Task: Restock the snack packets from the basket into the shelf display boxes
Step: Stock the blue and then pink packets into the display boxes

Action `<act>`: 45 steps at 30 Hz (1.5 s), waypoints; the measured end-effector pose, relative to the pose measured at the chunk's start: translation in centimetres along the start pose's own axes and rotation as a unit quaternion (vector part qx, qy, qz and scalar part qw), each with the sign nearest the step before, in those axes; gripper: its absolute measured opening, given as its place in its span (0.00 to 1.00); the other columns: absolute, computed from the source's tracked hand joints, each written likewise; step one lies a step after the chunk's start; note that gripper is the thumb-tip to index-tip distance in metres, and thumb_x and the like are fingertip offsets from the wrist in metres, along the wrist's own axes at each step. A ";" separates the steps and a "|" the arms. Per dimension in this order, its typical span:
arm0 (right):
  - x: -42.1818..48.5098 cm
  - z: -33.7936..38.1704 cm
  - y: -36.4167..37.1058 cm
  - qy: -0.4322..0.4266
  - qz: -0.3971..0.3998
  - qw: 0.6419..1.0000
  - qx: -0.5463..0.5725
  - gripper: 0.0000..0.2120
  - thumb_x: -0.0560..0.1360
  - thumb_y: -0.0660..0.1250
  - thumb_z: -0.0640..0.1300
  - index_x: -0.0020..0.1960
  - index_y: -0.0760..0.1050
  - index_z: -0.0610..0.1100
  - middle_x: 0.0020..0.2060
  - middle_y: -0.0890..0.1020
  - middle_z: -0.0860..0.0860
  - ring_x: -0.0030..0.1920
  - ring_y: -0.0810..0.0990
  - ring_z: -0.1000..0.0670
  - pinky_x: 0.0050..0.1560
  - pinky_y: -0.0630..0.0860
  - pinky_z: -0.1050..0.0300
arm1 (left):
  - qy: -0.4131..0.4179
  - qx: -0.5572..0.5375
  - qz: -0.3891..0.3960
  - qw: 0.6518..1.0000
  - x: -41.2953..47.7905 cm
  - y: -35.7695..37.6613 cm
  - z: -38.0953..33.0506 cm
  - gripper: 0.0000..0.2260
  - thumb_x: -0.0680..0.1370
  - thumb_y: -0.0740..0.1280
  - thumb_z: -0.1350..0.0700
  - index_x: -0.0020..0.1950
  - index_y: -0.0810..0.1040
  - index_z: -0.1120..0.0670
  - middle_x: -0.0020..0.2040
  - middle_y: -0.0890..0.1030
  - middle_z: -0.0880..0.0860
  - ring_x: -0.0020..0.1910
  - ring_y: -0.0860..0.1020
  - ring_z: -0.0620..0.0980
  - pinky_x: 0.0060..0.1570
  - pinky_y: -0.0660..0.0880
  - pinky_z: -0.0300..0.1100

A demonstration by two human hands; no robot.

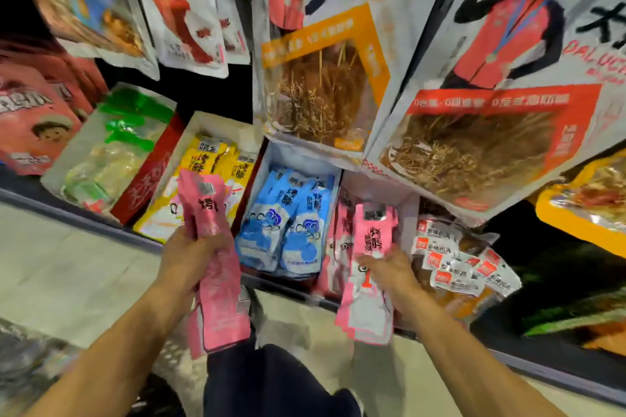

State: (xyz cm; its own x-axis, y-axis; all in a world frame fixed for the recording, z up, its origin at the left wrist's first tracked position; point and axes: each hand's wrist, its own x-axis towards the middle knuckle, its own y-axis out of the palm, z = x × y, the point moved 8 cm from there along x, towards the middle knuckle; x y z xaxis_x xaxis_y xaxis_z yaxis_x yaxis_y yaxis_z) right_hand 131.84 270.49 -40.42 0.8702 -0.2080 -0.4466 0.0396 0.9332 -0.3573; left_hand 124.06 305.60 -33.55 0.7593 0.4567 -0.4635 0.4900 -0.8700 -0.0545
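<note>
While squeezing a pink bundle (216,301) in the left hand (189,257), just off the shelf (84,218) front edge. Pinching another pink stack (367,308) in the right hand (389,269), at the display box (386,191) beside the blue packets (291,223).

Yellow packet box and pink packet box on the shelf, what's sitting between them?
In the head view, the open box of blue packets stands between the yellow packet box and the pink packet box.
</note>
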 end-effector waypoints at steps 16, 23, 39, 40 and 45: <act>9.1 -5.0 4.8 0.049 -0.054 0.941 -0.329 0.33 0.80 0.48 0.57 0.79 0.48 0.40 0.73 0.59 0.36 0.73 0.59 0.35 0.72 0.59 0.43 | -0.068 -0.071 0.060 0.993 5.3 3.0 7.0 0.14 0.74 0.71 0.66 0.60 0.79 0.62 0.42 0.83 0.60 0.34 0.81 0.57 0.37 0.81 0.48; 1.5 0.7 8.1 -0.130 0.004 0.980 -0.149 0.24 0.82 0.57 0.50 0.77 0.58 0.49 0.72 0.63 0.44 0.74 0.60 0.43 0.75 0.59 0.46 | -0.053 -0.074 0.073 0.993 5.1 5.1 4.6 0.08 0.76 0.69 0.65 0.53 0.82 0.58 0.40 0.84 0.58 0.36 0.82 0.57 0.43 0.81 0.52; -6.3 2.2 7.9 -0.089 0.213 0.973 0.028 0.24 0.71 0.73 0.49 0.65 0.70 0.52 0.53 0.83 0.54 0.51 0.82 0.58 0.57 0.78 0.58 | -0.094 -0.043 0.235 0.966 -0.1 15.2 5.0 0.14 0.83 0.61 0.57 0.64 0.79 0.63 0.55 0.83 0.65 0.49 0.82 0.60 0.50 0.81 0.50; -5.9 1.6 7.7 -0.062 0.213 0.974 0.055 0.22 0.72 0.73 0.44 0.63 0.71 0.49 0.52 0.83 0.51 0.48 0.83 0.56 0.53 0.80 0.58 | -0.100 -0.028 0.246 0.964 -0.4 15.5 5.4 0.14 0.83 0.61 0.57 0.63 0.79 0.63 0.56 0.83 0.66 0.47 0.83 0.59 0.47 0.82 0.50; -4.6 -1.1 6.2 -0.008 0.179 0.978 0.109 0.16 0.69 0.64 0.33 0.52 0.81 0.45 0.51 0.85 0.44 0.54 0.83 0.43 0.56 0.79 0.49 | -0.111 -0.009 0.204 0.973 -0.2 14.7 7.0 0.10 0.82 0.64 0.59 0.56 0.83 0.61 0.49 0.86 0.63 0.39 0.86 0.57 0.38 0.84 0.49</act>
State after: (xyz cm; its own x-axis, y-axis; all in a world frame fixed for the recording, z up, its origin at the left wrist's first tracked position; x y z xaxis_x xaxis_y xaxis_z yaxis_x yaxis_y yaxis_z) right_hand 127.51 276.90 -41.45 0.8553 0.1466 -0.4969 -0.1672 0.9859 0.0030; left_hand 128.11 291.46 -40.48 0.7824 0.0208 -0.6225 0.1759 -0.9662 0.1887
